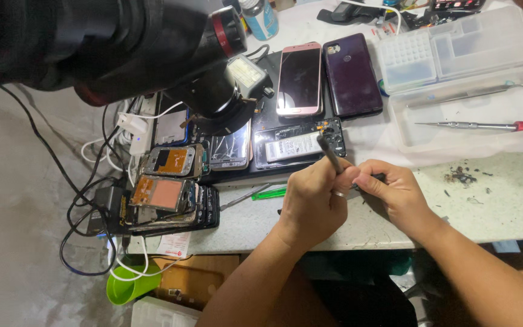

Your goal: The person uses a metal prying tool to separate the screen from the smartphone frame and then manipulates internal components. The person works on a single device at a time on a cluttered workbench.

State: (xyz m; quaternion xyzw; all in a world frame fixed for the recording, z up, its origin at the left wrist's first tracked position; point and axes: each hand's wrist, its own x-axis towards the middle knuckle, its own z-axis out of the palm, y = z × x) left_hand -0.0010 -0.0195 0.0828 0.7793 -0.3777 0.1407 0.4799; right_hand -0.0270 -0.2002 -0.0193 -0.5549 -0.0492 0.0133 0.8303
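My left hand (pixel 313 203) is closed around a thin dark tool (pixel 329 151) whose tip points up toward an opened phone (pixel 298 145) with its back off and battery showing. My right hand (pixel 394 194) pinches a small dark part (pixel 378 177) right beside the left hand's fingers. Both hands hover at the front edge of the speckled workbench (pixel 503 206). What the small part is cannot be made out.
A black microscope (pixel 213 91) hangs over the bench at the left. A pink phone (pixel 299 79) and a dark purple phone (pixel 352 75) lie behind. Stacked dismantled phones (pixel 167 194) and cables sit left. A clear parts tray (pixel 455 48), tweezers (pixel 467 94), a red-capped screwdriver (pixel 473 126) lie right.
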